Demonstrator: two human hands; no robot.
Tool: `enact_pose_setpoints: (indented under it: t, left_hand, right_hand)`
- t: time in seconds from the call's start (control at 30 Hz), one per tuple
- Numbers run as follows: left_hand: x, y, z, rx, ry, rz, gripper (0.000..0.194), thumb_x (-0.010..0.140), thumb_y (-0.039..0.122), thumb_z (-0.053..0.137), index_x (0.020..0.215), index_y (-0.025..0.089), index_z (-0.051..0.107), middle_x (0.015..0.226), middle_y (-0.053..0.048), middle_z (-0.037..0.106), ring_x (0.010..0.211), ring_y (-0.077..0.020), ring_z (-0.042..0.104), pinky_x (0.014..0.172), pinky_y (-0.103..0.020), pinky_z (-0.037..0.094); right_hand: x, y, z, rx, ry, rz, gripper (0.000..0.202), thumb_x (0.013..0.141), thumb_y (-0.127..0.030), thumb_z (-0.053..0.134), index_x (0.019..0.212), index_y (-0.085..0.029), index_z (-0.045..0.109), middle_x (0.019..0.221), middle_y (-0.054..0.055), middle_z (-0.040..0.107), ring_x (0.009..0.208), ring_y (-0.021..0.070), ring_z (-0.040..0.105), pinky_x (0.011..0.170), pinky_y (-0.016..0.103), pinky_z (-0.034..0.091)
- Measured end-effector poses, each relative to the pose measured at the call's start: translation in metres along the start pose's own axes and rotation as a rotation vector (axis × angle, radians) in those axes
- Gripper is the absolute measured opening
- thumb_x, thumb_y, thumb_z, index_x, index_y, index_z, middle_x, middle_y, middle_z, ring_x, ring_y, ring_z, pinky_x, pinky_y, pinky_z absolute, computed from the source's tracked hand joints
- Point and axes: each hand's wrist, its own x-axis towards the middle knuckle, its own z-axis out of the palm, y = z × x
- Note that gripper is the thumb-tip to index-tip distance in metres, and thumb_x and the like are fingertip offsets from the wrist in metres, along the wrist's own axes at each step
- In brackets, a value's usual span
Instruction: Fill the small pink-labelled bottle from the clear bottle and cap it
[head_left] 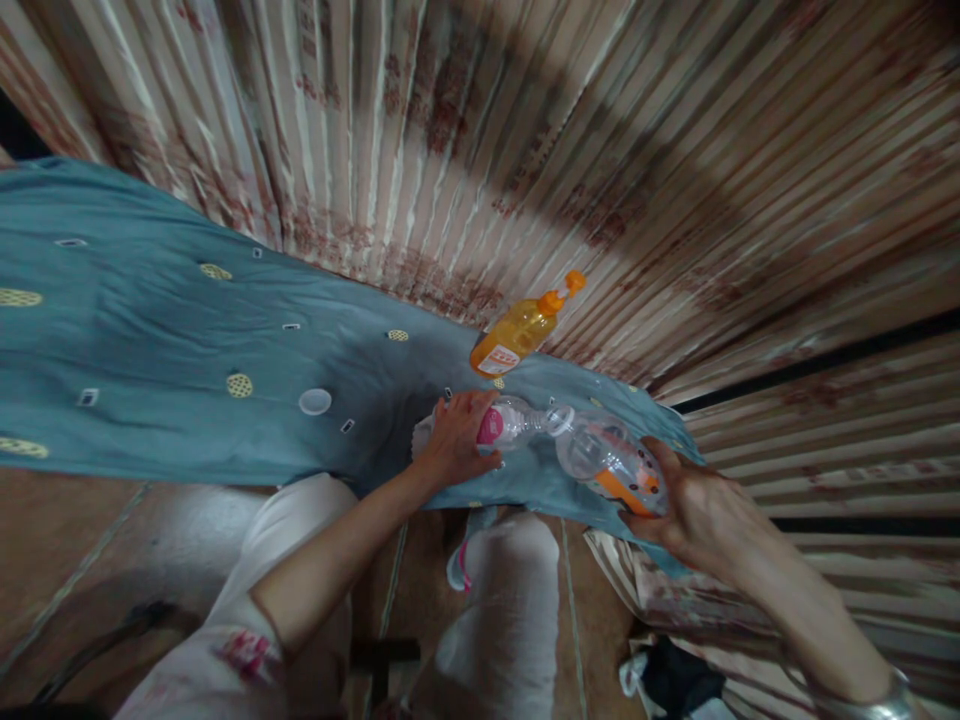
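My left hand [455,440] is wrapped over a clear plastic bottle [514,424] with a pink label, which lies on its side on the teal cloth [172,350]. At the right, my right hand [671,495] grips the base end of a second clear bottle [600,455] with an orange band. The necks of the two bottles meet or nearly meet, near a whitish ring [559,420]. Behind them stands an orange pump bottle [512,338] of yellow liquid. A small white round lid or dish [315,402] lies left of my left hand.
A pleated, patterned curtain [450,150] hangs along the far edge of the cloth-covered surface. Dark bars [817,362] cross it at the right. My knees are close to the near edge. A black item [681,676] lies low at the right.
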Motion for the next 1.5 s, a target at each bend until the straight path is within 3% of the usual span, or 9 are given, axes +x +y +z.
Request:
enact_pose_setpoints:
  t: [0.4,0.8,1.5]
  left_hand:
    - [0.0002,0.0005,0.0003,0.006,0.010,-0.002,0.087,0.071,0.034,0.077,0.148,0.021,0.038,0.147,-0.016,0.052,0.136,-0.0366,0.048,0.114,-0.058,0.034]
    - [-0.0005,0.0003,0.0009,0.014,0.019,0.004,0.087,0.071,0.033,0.078,0.148,0.020,0.039,0.147,-0.016,0.053,0.135,-0.0373,0.048,0.114,-0.060,0.034]
    - [-0.0002,0.0019,0.0005,0.010,0.035,0.004,0.086,0.071,0.032,0.077,0.147,0.021,0.039,0.145,-0.016,0.054,0.134,-0.0367,0.050,0.113,-0.057,0.035]
  right_hand:
    - [-0.0002,0.0014,0.0009,-0.003,0.016,-0.005,0.046,0.078,-0.041,0.068,0.114,-0.015,0.056,0.071,0.005,0.071,0.058,0.0252,0.070,0.050,0.029,0.041]
    - [-0.0008,0.0031,0.0019,-0.016,0.015,-0.004,0.055,0.078,-0.041,0.067,0.123,-0.013,0.054,0.073,0.006,0.073,0.060,0.0258,0.071,0.051,0.029,0.044]
    - [0.0024,0.0003,-0.0058,-0.023,0.002,-0.001,0.045,0.078,-0.040,0.066,0.115,-0.015,0.056,0.069,0.005,0.071,0.059,0.0258,0.070,0.050,0.029,0.041]
